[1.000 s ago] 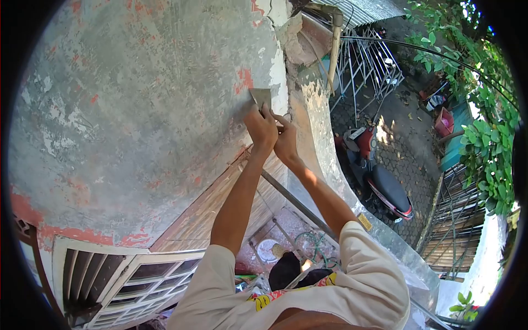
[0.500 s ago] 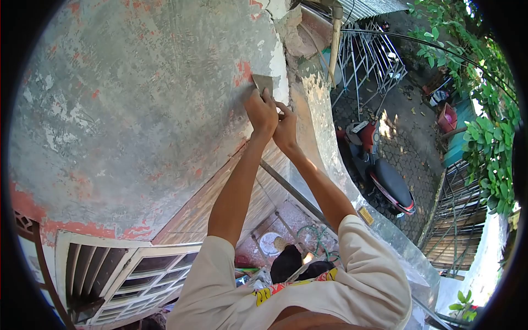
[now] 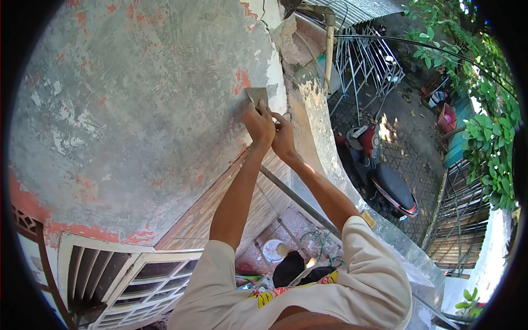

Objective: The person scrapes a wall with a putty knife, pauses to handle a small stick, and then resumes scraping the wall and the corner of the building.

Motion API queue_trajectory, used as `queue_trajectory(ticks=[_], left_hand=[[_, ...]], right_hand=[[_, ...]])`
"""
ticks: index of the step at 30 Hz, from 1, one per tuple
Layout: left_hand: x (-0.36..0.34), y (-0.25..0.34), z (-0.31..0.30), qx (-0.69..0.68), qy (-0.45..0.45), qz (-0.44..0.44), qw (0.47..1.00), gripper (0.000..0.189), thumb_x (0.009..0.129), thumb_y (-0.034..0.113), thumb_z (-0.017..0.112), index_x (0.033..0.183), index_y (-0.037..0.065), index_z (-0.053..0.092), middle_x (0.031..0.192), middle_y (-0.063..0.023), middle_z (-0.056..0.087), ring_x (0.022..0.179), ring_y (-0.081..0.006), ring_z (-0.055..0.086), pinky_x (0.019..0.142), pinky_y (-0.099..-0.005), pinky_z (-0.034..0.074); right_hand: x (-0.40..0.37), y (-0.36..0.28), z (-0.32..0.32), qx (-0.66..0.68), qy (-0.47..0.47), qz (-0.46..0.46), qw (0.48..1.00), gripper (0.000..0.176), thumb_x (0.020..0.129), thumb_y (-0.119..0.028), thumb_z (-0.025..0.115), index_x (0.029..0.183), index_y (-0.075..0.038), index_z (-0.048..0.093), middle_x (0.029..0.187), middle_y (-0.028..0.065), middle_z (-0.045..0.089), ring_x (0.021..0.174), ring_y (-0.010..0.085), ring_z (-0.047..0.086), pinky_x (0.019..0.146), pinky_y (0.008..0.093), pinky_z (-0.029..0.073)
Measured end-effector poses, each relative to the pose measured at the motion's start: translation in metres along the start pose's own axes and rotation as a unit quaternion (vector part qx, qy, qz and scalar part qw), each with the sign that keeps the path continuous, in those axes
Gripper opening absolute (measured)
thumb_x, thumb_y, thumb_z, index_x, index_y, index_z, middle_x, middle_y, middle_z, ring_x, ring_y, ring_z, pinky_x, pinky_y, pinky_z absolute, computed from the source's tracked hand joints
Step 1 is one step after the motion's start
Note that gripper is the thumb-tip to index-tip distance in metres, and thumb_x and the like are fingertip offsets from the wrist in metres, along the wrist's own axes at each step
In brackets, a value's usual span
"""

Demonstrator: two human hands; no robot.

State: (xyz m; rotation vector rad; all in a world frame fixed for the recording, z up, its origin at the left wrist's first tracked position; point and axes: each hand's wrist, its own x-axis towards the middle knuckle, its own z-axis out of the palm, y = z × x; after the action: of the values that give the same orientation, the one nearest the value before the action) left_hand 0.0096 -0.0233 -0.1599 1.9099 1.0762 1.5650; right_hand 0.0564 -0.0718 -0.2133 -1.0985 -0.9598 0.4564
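Scraper held against a flaking wall
The left hand (image 3: 258,124) is closed around the handle, and the right hand (image 3: 284,138) is curled on it just beside. The scraper (image 3: 257,97) blade is laid flat on the grey wall (image 3: 137,110) near its cracked edge. A motorbike (image 3: 385,184) is parked far below.

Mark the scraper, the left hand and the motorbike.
scraper (image 3: 257,95): head view, on its flat metal blade.
left hand (image 3: 259,124): head view, on the back of the hand.
motorbike (image 3: 391,187): head view, on the black seat.
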Motion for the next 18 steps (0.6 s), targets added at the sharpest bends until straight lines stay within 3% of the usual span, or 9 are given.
queue_trajectory(ticks=[8,11,18], left_hand=[[0.001,-0.001,-0.001,-0.018,-0.010,-0.015,1.000,0.032,0.093,0.017,0.059,0.073,-0.008,0.055,0.067,-0.0248,0.058,0.061,-0.0398,0.058,0.057,-0.0463,0.041],[0.006,-0.012,0.009,0.004,0.009,0.031,0.999,0.032,0.093,0.017,0.058,0.074,-0.008,0.055,0.067,-0.0248,0.058,0.061,-0.0393,0.058,0.057,-0.0462,0.041],[0.003,0.001,-0.003,-0.009,-0.010,0.003,1.000,0.031,0.093,0.017,0.057,0.074,-0.008,0.056,0.068,-0.0245,0.059,0.062,-0.0395,0.059,0.059,-0.0461,0.042]], right_hand=[[-0.004,-0.005,0.004,0.015,0.010,0.022,1.000,0.048,0.083,-0.001,0.067,0.129,0.004,0.055,0.096,0.0091,0.070,0.078,0.0075,0.058,0.068,0.0254,0.047],[0.003,-0.003,0.002,0.008,0.005,-0.014,1.000,0.048,0.083,-0.001,0.068,0.129,0.005,0.054,0.095,0.0095,0.070,0.078,0.0074,0.057,0.068,0.0249,0.047],[-0.001,-0.004,0.006,0.023,0.010,0.012,1.000,0.046,0.084,0.001,0.065,0.128,0.005,0.054,0.093,0.0100,0.070,0.077,0.0078,0.059,0.067,0.0247,0.047]])
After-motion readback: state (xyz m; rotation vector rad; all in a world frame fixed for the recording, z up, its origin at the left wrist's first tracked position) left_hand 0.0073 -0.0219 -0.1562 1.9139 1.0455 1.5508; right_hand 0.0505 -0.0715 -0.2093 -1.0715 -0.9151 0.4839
